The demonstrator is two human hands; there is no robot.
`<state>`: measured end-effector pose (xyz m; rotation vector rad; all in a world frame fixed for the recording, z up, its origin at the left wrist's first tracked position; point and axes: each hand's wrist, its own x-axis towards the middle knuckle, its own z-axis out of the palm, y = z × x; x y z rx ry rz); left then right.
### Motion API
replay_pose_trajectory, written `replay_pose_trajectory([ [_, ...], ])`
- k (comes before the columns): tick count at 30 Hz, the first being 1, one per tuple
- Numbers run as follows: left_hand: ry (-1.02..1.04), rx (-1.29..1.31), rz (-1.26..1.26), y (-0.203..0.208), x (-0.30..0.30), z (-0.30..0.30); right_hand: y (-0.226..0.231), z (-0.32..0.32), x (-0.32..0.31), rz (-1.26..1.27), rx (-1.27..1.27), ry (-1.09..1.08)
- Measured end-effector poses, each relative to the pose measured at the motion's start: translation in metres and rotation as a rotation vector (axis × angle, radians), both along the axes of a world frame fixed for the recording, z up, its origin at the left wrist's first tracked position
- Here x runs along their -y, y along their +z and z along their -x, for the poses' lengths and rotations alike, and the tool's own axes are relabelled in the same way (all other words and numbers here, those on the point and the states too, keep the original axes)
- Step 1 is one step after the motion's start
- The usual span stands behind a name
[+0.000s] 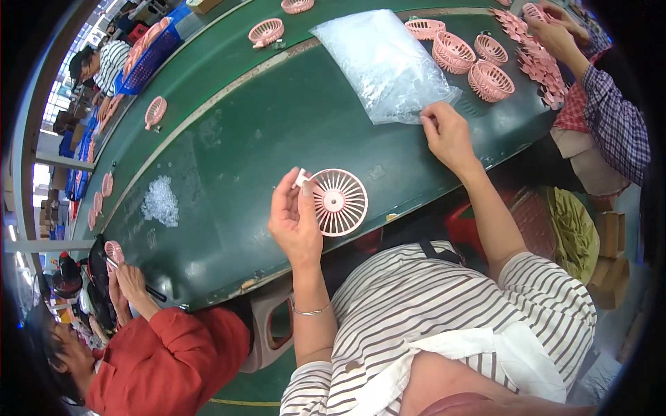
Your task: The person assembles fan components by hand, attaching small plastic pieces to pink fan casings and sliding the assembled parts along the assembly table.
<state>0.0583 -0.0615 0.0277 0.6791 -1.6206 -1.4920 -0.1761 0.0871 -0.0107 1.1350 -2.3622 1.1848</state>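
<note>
Left hand (297,225): thumb and fingers closed on a pale-pink slatted fan guard (334,202), just right of the palm, hiding its left edge.
Right hand (449,135): fingertips nearly together at a clear plastic bag (378,62); cannot tell whether they pinch it.
Bag: ahead-left of right hand; glare obscures what is inside.

Head-worn as left of two side-by-side fisheyes; aimed steeply down from above the wearer's striped shirt (416,295), near the left hand (297,223) and right hand (449,139), reaching across the green worktable (232,156) beyond.
</note>
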Motion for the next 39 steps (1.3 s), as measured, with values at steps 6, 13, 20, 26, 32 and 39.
replay_pose_trajectory([
  [6, -0.022, -0.045, -0.002, -0.010, -0.003, -0.001, 0.018, -0.052, 0.044, 0.172, 0.102, 0.362],
  [13, -0.007, -0.021, -0.036, -0.021, -0.003, -0.006, 0.003, -0.055, 0.070, 0.079, 0.308, 0.386],
  [20, 0.003, -0.006, -0.005, -0.024, -0.003, -0.004, 0.001, -0.054, 0.070, 0.078, 0.288, 0.349],
  [26, -0.017, 0.009, -0.044, -0.024, -0.001, -0.005, 0.002, -0.056, 0.075, 0.067, 0.353, 0.322],
  [32, -0.019, 0.005, -0.006, -0.025, 0.000, -0.005, 0.009, -0.056, 0.076, 0.026, 0.418, 0.345],
  [39, -0.123, 0.173, 0.168, -0.020, 0.012, -0.006, 0.019, -0.060, 0.075, 0.023, 0.501, 0.408],
])
